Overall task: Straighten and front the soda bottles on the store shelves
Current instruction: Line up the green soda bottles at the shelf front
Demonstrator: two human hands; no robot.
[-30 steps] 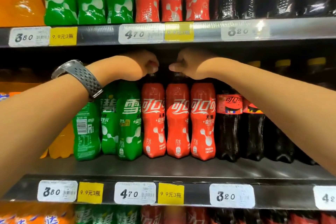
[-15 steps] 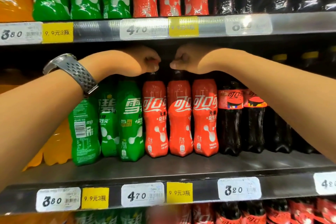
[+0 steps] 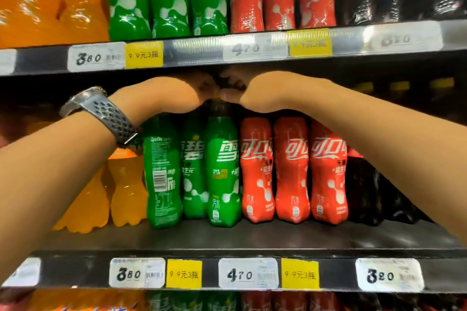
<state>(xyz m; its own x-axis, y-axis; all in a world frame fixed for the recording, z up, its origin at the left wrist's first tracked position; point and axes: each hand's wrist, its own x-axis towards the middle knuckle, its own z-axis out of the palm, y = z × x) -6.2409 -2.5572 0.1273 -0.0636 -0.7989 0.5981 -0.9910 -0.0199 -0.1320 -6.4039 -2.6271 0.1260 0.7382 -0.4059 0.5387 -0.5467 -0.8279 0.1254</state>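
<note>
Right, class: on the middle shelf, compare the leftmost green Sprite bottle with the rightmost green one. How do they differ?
The leftmost Sprite bottle shows its barcode and back label; the rightmost Sprite bottle shows its front logo. The left hand and right hand grip the rightmost bottle's top; the leftmost bottle's top is hidden behind the left wrist. Both are green, upright, alike in shape, on one shelf.

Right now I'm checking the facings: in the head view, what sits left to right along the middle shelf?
orange bottles → green bottle turned barcode-out → second green bottle → third green bottle → three red bottles → dark cola bottles
</note>
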